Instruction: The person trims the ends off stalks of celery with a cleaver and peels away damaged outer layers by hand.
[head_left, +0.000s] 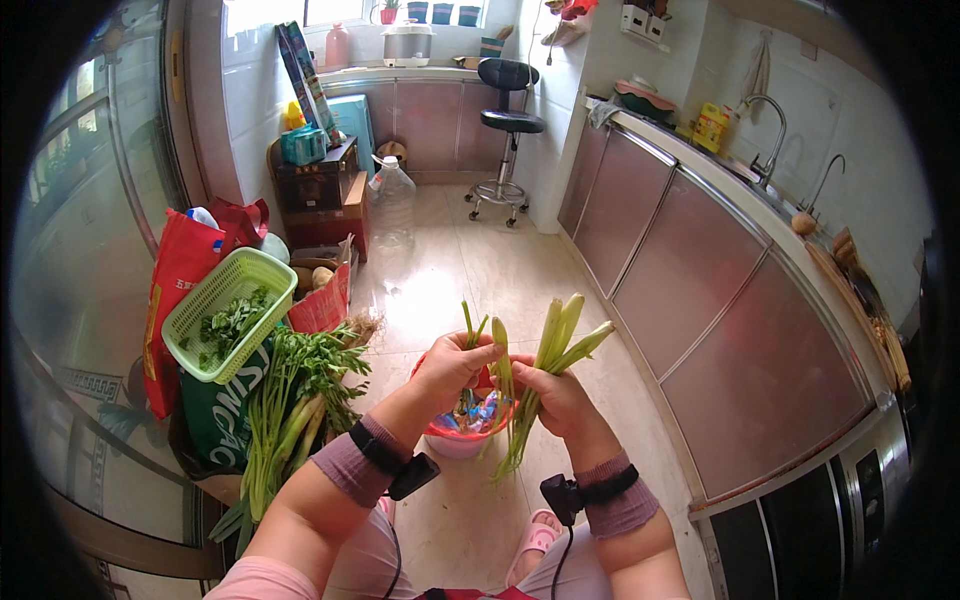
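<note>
Over a lined waste bin, my left hand (460, 365) grips thin green stems and touches a pale stalk (501, 352) between the hands. In my right hand (559, 394) is a bunch of celery-like stalks (555, 341), thick pale ends up and thin ends hanging down. Below the hands stands the bin (459, 444), its red liner (439, 429) holding colourful wrappers. To the left, a light green plastic basket (281, 300) contains picked leaves (236, 322). Beside it lies a heap of leafy green stalks (274, 405) with long roots showing near its top.
A red bag (176, 270) and a green bag (217, 420) are under and beside the basket. Ahead stand a large clear plastic jug (391, 202), stacked boxes (319, 180) and a wheeled stool (511, 121). Cabinets (690, 255) with a sink tap (776, 131) line the right side.
</note>
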